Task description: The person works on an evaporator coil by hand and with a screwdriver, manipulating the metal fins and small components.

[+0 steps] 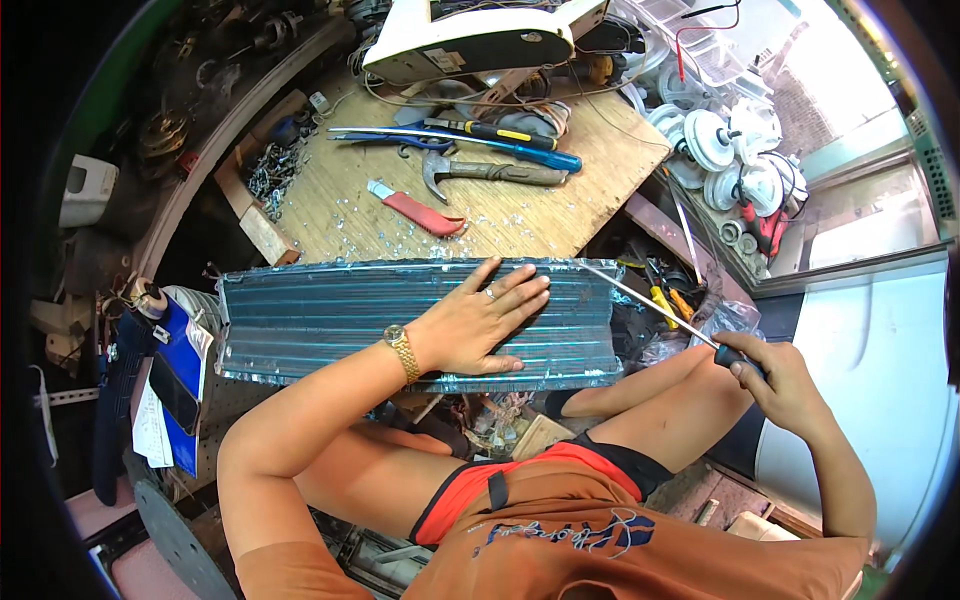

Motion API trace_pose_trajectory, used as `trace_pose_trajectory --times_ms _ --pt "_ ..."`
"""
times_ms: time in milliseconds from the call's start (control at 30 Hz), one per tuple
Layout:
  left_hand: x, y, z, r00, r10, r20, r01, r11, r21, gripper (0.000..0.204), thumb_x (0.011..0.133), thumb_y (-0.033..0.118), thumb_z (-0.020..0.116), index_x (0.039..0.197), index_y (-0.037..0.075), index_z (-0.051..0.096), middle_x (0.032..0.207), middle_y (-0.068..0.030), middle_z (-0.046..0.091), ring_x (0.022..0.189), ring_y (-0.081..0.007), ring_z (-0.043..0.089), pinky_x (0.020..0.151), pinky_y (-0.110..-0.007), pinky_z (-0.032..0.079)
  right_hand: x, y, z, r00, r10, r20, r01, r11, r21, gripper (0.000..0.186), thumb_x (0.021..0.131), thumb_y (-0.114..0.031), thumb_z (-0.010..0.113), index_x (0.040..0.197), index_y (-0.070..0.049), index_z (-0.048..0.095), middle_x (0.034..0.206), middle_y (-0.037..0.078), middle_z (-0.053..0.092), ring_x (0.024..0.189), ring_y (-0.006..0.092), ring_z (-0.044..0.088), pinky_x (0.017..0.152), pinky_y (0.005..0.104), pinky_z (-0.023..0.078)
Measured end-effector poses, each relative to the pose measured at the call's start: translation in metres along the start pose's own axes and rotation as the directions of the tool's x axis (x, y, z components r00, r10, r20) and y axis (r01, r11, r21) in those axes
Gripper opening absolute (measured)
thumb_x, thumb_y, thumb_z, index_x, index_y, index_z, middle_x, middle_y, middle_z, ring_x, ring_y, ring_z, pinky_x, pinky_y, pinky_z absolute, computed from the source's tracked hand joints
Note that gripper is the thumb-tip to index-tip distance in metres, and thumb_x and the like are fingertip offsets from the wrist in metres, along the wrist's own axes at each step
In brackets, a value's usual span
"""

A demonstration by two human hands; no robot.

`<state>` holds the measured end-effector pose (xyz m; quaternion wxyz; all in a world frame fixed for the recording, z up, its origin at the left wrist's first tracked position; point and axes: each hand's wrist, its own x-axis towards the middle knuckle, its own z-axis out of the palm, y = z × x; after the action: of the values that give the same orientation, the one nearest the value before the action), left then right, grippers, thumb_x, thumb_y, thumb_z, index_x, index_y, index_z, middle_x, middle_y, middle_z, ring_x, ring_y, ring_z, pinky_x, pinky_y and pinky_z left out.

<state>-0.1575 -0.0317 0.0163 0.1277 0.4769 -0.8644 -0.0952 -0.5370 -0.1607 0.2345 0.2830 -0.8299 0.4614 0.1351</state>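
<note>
A long dark finned metal panel [292,322], with ragged silvery edges, lies crosswise along the front of the wooden work board, over my lap. My left hand [492,320] rests flat on its right half, fingers apart, thumb near the lower edge. My right hand [775,380] grips a long-shafted screwdriver [738,360] by its dark blue handle, at the right of the panel; the shaft slants up leftward to the panel's upper right edge. Beyond the panel are a red-handled blade [422,212], a hammer [500,173] and several other hand tools [540,155].
The wooden board [350,225] carries scattered metal bits. A white-cased machine [470,30] stands at the back. White round parts [715,140] and a red-handled tool [765,225] are at the upper right. A blue folder with a phone [175,395] is at left; pliers [670,300] lie beside the panel.
</note>
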Motion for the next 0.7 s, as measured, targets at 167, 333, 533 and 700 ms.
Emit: trace_pose_trajectory --times_ms 167,333,533,700 --pt "0.003 -0.013 -0.004 0.998 -0.017 0.055 0.019 0.999 -0.03 0.09 0.101 0.063 0.052 0.166 0.003 0.036 0.171 -0.0164 0.037 0.163 -0.0325 0.027 0.131 -0.059 0.015 0.022 -0.003 -0.011 0.99 -0.137 0.04 0.14 0.988 -0.059 0.04 0.095 -0.008 0.07 0.134 -0.011 0.071 0.105 0.021 0.076 0.087 0.04 0.073 0.079 0.0453 0.057" --pt "0.008 -0.019 -0.001 0.996 -0.008 0.085 0.016 0.995 -0.094 0.087 0.103 0.06 0.05 0.167 0.004 0.035 0.17 -0.0169 0.037 0.162 -0.0358 0.027 0.131 -0.061 0.013 0.047 -0.002 -0.021 0.982 -0.164 0.092 0.17 0.983 -0.07 0.04 0.093 -0.007 0.071 0.133 -0.012 0.073 0.102 0.02 0.076 0.085 0.0397 0.072 0.077 0.0458 0.056" --pt "0.017 -0.022 -0.005 0.986 -0.01 0.169 0.039 0.985 -0.167 0.09 0.103 0.061 0.052 0.164 -0.002 0.036 0.171 -0.0201 0.035 0.163 -0.0373 0.024 0.13 -0.066 0.014 0.09 -0.017 -0.054 0.961 -0.11 0.256 0.149 0.979 -0.139 0.041 0.092 -0.008 0.073 0.132 -0.014 0.074 0.087 0.02 0.072 0.074 0.0408 0.069 0.069 0.0472 0.055" --pt "0.018 -0.023 -0.006 0.98 -0.02 0.197 0.057 0.981 -0.183 0.09 0.101 0.062 0.053 0.165 0.0 0.036 0.167 -0.0189 0.039 0.161 -0.0378 0.026 0.129 -0.066 0.012 0.094 -0.034 -0.059 0.934 -0.185 0.305 0.253 0.946 -0.201 0.04 0.091 -0.007 0.073 0.13 -0.013 0.074 0.09 0.018 0.074 0.074 0.0388 0.071 0.07 0.0467 0.059"
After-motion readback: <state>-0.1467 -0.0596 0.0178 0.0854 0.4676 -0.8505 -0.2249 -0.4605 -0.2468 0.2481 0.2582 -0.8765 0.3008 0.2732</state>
